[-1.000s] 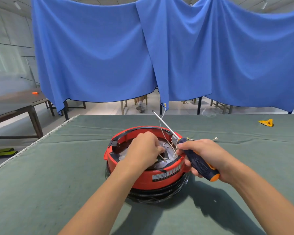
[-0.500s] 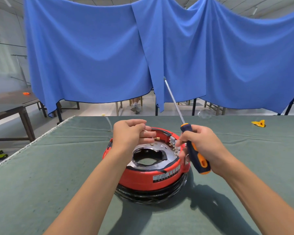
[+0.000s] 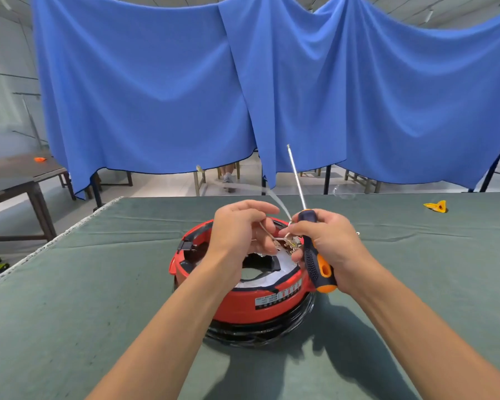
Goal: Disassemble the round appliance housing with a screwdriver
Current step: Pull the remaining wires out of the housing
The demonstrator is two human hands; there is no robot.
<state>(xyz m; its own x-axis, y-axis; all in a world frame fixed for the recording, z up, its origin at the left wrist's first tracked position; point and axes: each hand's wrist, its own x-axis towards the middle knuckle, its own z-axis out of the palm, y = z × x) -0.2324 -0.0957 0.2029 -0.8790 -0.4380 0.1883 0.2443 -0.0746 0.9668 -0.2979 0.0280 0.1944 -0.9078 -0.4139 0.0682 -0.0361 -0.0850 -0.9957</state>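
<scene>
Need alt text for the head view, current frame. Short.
Two hands work over a round red housing on a green-covered table: the left hand pinches a thin white wire, and the right hand grips a screwdriver, shaft pointing up. Blue curtains hang behind.

Far rim of the round housing (image 3: 237, 301) hidden behind the left hand (image 3: 237, 232) and right hand (image 3: 326, 241). White wire (image 3: 277, 202) above the housing motion-blurred — far end indistinct. Label print on the housing's near wall too small to read. Forearms cut off at lower edge — elbows unseen.
</scene>
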